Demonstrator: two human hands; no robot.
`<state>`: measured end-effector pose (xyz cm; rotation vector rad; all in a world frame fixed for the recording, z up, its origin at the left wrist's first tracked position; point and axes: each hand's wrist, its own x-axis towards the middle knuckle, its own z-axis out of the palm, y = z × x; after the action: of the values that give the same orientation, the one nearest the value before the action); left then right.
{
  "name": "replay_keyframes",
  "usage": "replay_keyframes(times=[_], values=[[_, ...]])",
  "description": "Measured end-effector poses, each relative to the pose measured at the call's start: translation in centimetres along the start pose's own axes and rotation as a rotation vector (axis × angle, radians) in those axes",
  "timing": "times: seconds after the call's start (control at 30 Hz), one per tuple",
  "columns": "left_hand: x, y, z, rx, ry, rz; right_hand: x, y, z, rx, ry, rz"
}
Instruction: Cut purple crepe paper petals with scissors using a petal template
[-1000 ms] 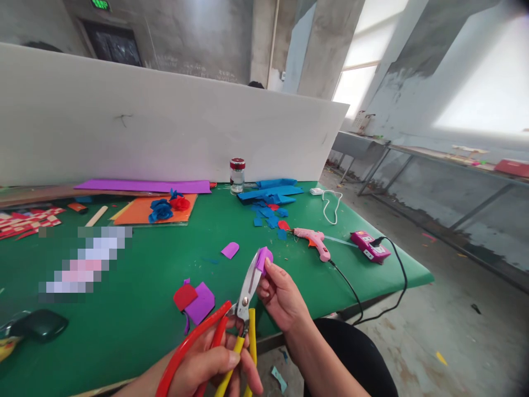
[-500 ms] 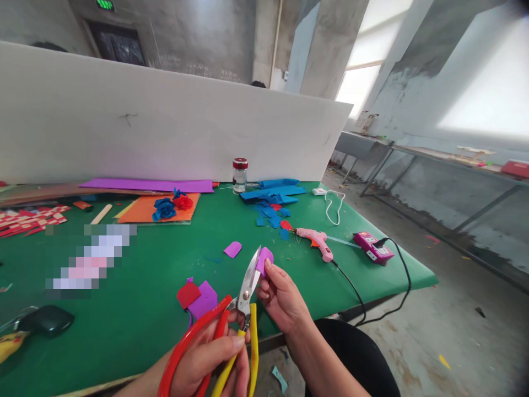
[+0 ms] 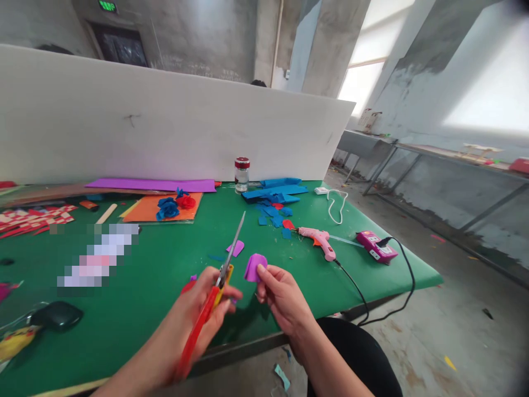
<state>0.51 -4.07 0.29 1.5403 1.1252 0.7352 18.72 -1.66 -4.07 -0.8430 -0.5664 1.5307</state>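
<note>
My left hand is closed around the handles of a pair of scissors, one handle red and one yellow, with the blades pointing up and away. In my right hand a small purple paper petal with a rounded top is pinched between thumb and fingers. The blades stand apart from it, to its left. Behind the blades another purple petal lies on the table. A scrap of red paper is mostly covered by my left hand.
A pink glue gun lies to the right, its black cord running to a purple power box. Blue paper scraps, a red-lidded jar and paper flowers sit farther back, before a white board.
The scissors have come away from the purple petal and swung upright to the left, the blades now together. My right hand keeps the petal, which has shifted slightly left and down.
</note>
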Motion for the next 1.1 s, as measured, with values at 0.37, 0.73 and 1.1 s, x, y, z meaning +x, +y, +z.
replay_keyframes(times=[0.37,0.73,1.1], values=[[0.8,1.5,-3.7,0.147,0.091,0.063,-1.9,2.1,3.5,-0.332,-0.243,-0.032],[2.0,-0.1,-4.3,0.122,0.290,0.074,-2.5,2.2,4.4,-0.681,-0.117,-0.556],[1.6,0.0,-2.9,-0.280,0.144,-0.007,-1.4,3.2,4.4,-0.616,-0.141,-0.358]])
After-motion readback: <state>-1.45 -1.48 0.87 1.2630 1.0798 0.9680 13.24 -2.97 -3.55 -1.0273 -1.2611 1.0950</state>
